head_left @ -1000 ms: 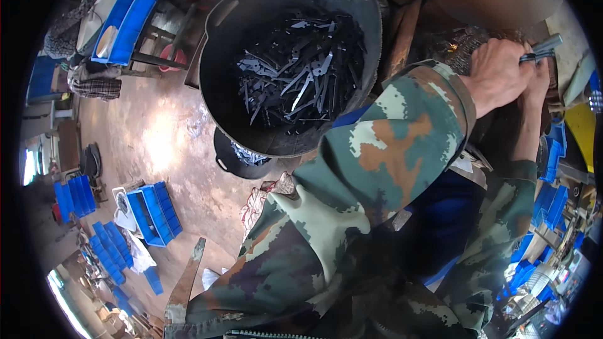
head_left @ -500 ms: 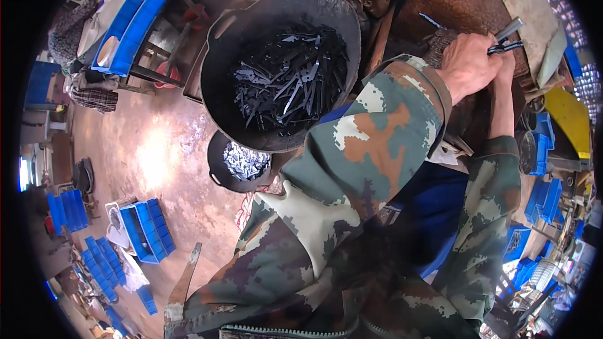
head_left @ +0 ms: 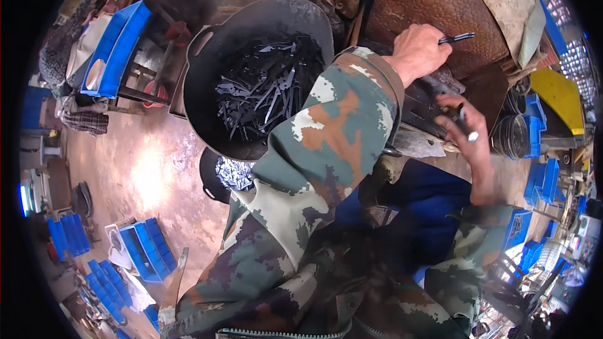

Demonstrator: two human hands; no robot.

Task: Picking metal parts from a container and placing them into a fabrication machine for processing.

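Note:
My left hand (head_left: pixel 419 53) is closed on a slim black metal piece (head_left: pixel 457 37) whose end sticks out to the right, past the knuckles. It is over a dark work surface (head_left: pixel 418 108), in front of a wrinkled brown cover (head_left: pixel 433 16). Nearer to me and to the right, my right hand (head_left: pixel 470 122) is slightly blurred. Its fingers curl round a metal rod (head_left: pixel 473 136) with a bright round end; the rest of the rod is mostly hidden. Left of my left hand, a large dark pan (head_left: pixel 196 94) holds a heap of black flat metal pieces (head_left: pixel 267 85).
Below the large pan, a smaller dark pan (head_left: pixel 208 169) holds shiny small metal pieces (head_left: pixel 233 173). Blue bins (head_left: pixel 147 248) stand on the floor at left, and a blue tray (head_left: pixel 116 50) rests on a stand. Round black containers (head_left: pixel 510 137) and a yellow panel (head_left: pixel 558 100) are at right.
My hands were close together and have come apart. My left hand has moved left with the black metal piece; my right hand has come down towards me with the rod. The view has shifted.

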